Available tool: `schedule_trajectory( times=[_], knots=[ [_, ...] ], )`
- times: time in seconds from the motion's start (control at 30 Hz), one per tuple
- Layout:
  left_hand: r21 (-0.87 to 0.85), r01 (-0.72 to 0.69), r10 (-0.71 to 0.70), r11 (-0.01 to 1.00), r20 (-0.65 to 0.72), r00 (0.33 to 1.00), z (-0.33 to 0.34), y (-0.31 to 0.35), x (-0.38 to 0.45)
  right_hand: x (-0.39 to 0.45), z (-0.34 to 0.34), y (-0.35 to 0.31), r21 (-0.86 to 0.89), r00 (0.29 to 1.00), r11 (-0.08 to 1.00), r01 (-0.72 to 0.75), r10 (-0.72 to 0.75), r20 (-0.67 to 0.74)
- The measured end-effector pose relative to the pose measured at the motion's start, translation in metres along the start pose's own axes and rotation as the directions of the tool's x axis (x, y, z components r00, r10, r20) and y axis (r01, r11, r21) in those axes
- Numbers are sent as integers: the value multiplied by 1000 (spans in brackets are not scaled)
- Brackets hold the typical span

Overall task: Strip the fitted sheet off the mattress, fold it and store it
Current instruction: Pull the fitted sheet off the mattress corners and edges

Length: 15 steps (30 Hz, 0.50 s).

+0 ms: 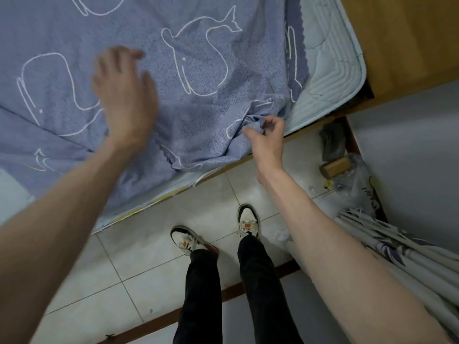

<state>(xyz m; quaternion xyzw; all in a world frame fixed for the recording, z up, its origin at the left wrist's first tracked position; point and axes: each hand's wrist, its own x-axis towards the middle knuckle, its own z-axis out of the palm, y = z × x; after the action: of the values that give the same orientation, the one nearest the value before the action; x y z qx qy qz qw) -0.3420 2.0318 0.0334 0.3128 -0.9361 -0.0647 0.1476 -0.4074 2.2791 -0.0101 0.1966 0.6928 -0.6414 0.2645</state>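
Your right hand [267, 135] is down at the centre right of the frame, fingers and thumb pinching a bunched fold of the sheet [203, 78] right at the bed's edge. Your left hand [125, 95] is up in the left half, fingers spread and relaxed, blurred, over the flat cloth; whether it actually touches the fabric I cannot tell. The two hands are well apart.

The sheet, blue-grey with white outline whales, covers most of the upper left and centre of the frame. It is already off the corner: at the upper right the pale quilted mattress [335, 68] lies bare, the sheet's scalloped edge running down beside it. Along the lower edge the cloth lies rumpled and partly doubled over itself.

Below the bed you have pale floor tiles [139, 249], and your two white sneakers [248, 223] with dark trousers stand at the bottom centre. At the right edge, a striped curtain [397, 247] hangs near your right forearm, with a small cardboard box [335, 166] and plastic bags above it against the grey wall [409, 145].
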Motion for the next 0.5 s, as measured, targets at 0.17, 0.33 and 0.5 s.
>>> schedule_trajectory(
  times=[0.17, 0.33, 0.5],
  knots=[
    [-290, -348, 451, 891, 495, 742, 4, 93, -134, -23, -1, -10, 229, 990, 966, -116, 131, -50],
    [-402, 213, 38, 890, 533, 846, 19, 108, -131, -20, -31, -9, 293, 917, 870, -398, 369, 149],
    [-420, 477, 45, 772, 784, 619, 10, 85, -95, -19, -51, -3, -118, 940, 948, -295, 310, 140]
  ],
)
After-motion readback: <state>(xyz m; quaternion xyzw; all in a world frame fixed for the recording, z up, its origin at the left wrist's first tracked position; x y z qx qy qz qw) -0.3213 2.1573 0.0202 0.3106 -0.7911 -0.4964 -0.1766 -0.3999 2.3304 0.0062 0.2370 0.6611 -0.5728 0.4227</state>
